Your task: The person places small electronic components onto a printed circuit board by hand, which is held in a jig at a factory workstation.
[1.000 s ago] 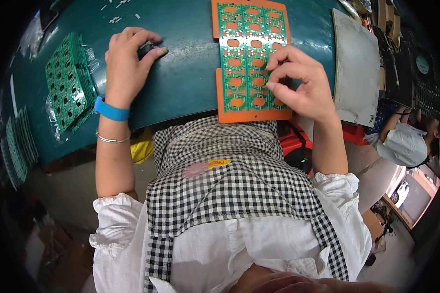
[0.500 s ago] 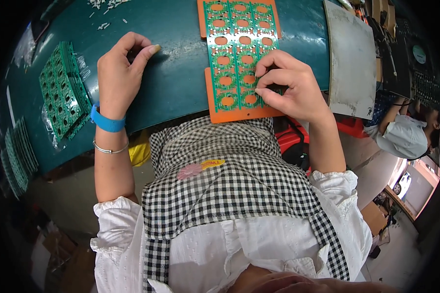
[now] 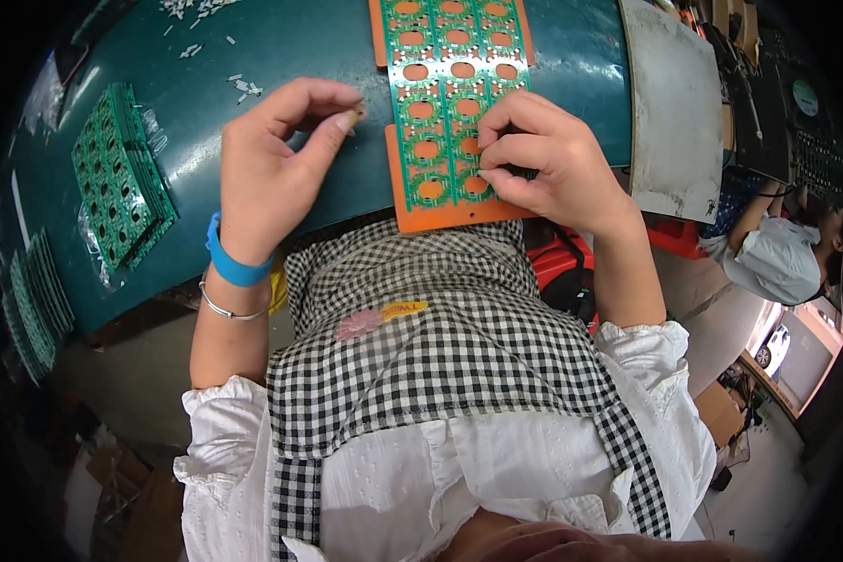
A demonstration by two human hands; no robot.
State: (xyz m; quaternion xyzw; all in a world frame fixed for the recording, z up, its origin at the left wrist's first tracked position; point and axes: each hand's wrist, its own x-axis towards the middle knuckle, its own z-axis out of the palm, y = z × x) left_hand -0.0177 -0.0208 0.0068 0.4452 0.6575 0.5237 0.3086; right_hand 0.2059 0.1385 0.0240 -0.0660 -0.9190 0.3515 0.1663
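Observation:
A green circuit board panel point(image 3: 451, 131) with rows of oval cut-outs lies on an orange carrier plate point(image 3: 440, 219) in front of me. My right hand point(image 3: 562, 167) is over the panel's near right part, fingers curled and fingertips at its surface; anything between them is too small to make out. My left hand point(image 3: 286, 155) is held above the table left of the panel. Its thumb and forefinger are pinched together, and I cannot tell what tiny thing they hold. Small white pieces point(image 3: 244, 87) lie scattered beyond it.
On the left stand a stack of green circuit boards point(image 3: 117, 178) and another row of boards point(image 3: 37, 300). More white pieces point(image 3: 190, 50) lie at the far left of the green table point(image 3: 332, 201). A grey board point(image 3: 674, 112) lies at right; another person point(image 3: 768, 258) sits beyond it.
My left hand has moved right, closer to the panel, uncovering some scattered white pieces. My right hand stays at nearly the same place on the panel.

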